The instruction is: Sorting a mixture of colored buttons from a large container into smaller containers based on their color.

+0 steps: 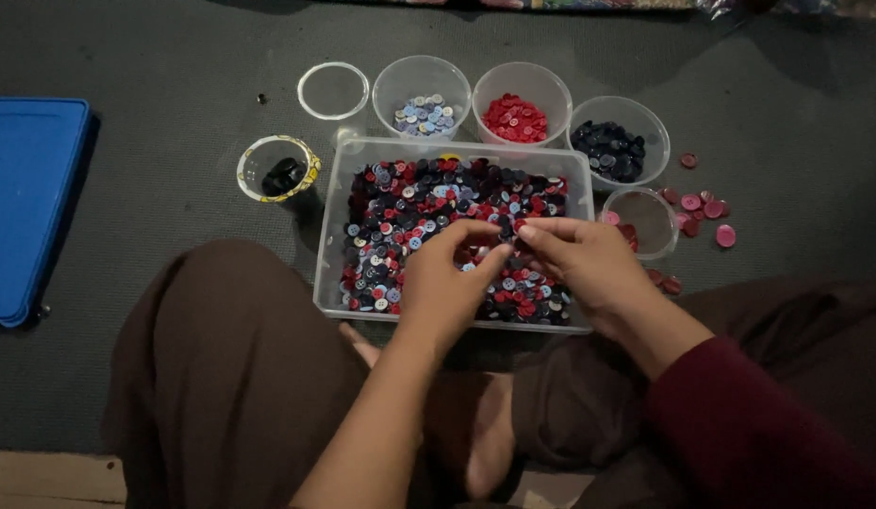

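Left of the clear bin (336,236) of mixed buttons (428,203), a blue lid (28,203) is seen on the floor. Over the bin, the left hand (447,278) is curled, fingertips pinched, its hold unclear. The right hand (579,259) is likewise pinched, contents hidden. Behind the bin, cups of lilac buttons (424,115), red buttons (515,118) and navy buttons (609,149) are set.

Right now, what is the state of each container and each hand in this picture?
Clear rectangular plastic tray: open, full of mixed buttons.
Clear cup of pale blue buttons: partly filled.
Clear cup of red buttons: partly filled.
Clear cup of dark navy buttons: partly filled.
Clear cup at top left: empty.
Left hand: fingertips pinched over tray.
Right hand: fingertips pinched over tray.
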